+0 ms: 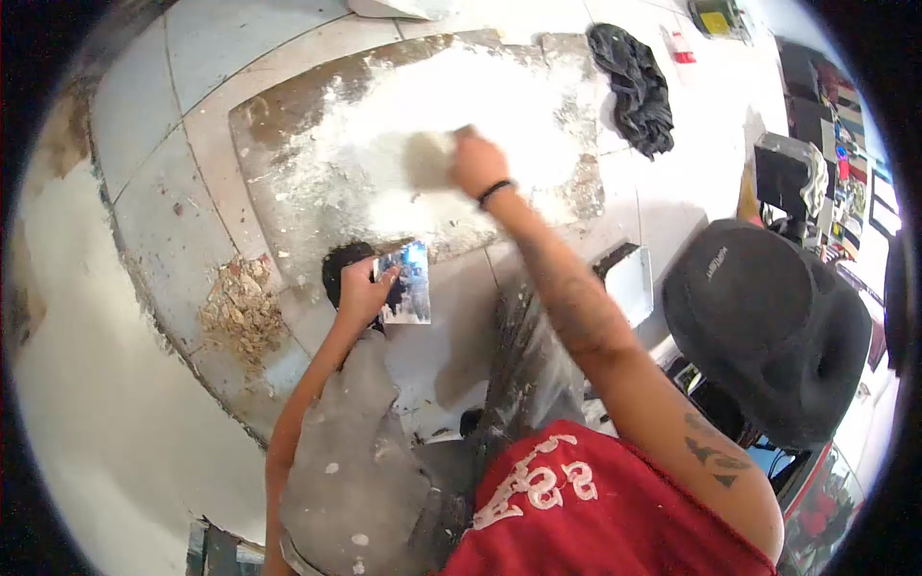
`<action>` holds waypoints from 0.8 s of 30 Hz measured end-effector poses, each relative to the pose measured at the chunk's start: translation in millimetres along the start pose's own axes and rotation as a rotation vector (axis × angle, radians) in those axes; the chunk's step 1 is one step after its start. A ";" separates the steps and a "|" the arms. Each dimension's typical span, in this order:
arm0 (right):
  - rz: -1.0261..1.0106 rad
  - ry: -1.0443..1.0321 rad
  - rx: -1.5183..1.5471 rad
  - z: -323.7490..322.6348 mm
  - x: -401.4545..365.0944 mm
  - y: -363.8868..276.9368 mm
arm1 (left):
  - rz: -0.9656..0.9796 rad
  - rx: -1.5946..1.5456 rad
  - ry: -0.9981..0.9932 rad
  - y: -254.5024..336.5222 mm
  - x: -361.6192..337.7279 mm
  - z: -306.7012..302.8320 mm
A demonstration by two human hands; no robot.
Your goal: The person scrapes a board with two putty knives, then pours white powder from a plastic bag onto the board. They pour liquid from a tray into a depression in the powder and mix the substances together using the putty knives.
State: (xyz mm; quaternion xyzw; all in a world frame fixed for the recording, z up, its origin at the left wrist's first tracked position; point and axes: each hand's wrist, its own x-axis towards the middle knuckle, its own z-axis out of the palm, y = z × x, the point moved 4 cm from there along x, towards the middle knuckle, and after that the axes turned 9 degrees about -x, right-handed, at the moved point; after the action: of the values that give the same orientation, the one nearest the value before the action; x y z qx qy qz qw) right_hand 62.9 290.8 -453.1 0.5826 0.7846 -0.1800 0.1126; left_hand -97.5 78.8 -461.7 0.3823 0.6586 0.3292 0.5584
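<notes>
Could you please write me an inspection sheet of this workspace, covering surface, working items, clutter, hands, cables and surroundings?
Surface: worn board lying on a tiled floor, much of it covered in white material.
Working items: flat blade, its face partly smeared white.
Clutter: rubble heap left of the board; dark crumpled cloth at its far right.
Hands: left hand grips the blade; right hand, blurred, is over the board; whether it holds anything is unclear.
Cables: cannot tell; the area below the black bulky object is too cluttered.
Surroundings: pale, patchy surface along the left.
</notes>
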 end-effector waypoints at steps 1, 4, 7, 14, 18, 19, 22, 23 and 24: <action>0.084 0.017 -0.008 -7.9 16.2 25.8 | 0.094 0.041 0.008 -4.1 2.1 -0.9; 0.029 0.126 -0.253 14.5 20.4 16.3 | -0.051 -0.057 0.023 -4.6 2.3 -11.1; -0.017 0.097 -0.231 76.5 -5.9 -40.2 | -0.092 -0.342 0.300 2.4 16.4 -43.6; -0.261 0.055 0.350 -7.8 -20.7 25.8 | -0.228 0.647 0.196 21.8 66.8 -155.3; 0.022 -0.080 0.250 -29.2 2.3 153.8 | 0.055 0.991 0.214 95.2 122.4 -170.5; 0.055 -0.172 0.173 -26.1 11.6 169.1 | 0.128 0.863 0.234 126.2 145.9 -172.0; 0.189 -0.063 -0.116 -71.0 27.2 166.0 | 0.382 0.479 0.322 183.8 249.2 -179.1; 0.205 -0.006 -0.138 -92.9 40.6 150.5 | 0.204 0.083 0.195 204.7 270.7 -170.3; 0.048 0.128 -0.032 -102.4 65.0 144.3 | 0.003 -0.300 0.152 226.6 288.5 -160.6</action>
State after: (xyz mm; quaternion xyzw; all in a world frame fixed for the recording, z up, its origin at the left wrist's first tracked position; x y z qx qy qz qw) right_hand 184.8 427.0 -406.9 0.6098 0.7786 -0.1271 0.0756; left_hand -249.6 440.3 -380.7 0.2695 0.6417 0.4527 0.5574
